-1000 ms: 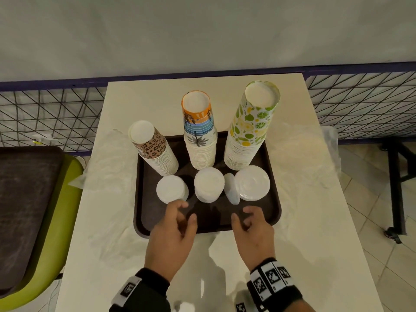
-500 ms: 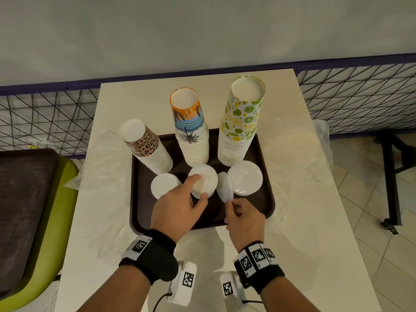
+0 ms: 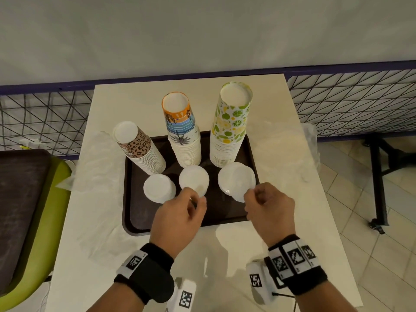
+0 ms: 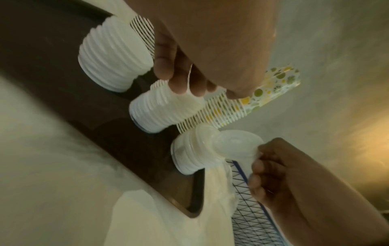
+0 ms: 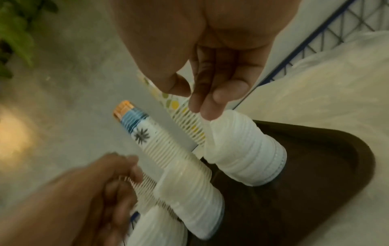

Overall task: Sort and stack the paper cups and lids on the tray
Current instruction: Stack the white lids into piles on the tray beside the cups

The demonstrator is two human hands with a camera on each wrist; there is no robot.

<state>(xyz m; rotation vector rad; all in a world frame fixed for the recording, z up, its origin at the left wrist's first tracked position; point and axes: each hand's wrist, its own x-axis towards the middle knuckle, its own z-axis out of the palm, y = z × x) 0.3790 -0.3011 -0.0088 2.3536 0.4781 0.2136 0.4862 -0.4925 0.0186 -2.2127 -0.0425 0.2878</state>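
On the dark tray point(image 3: 225, 212) stand three upside-down cup stacks: leopard point(image 3: 139, 152), beach print point(image 3: 182, 131) and lime print point(image 3: 231, 122). In front of them are three white lid stacks: left point(image 3: 158, 188), middle point(image 3: 193, 180) and right point(image 3: 235, 179). My left hand point(image 3: 195, 200) pinches the near edge of the middle stack's top lid point(image 4: 189, 83). My right hand point(image 3: 251, 192) pinches a lid point(image 4: 235, 144) by its near rim, tilted on top of the right stack point(image 5: 238, 146).
Crumpled clear plastic bags lie on the white table to the left point(image 3: 96, 158) and right point(image 3: 290, 149) of the tray. A green chair point(image 3: 33, 199) stands at the table's left. A wire fence point(image 3: 360, 97) runs behind.
My right hand took the lid that leaned between the middle and right stacks and carried it right onto the right stack. My left hand slid to the near edge of the middle stack's top lid.
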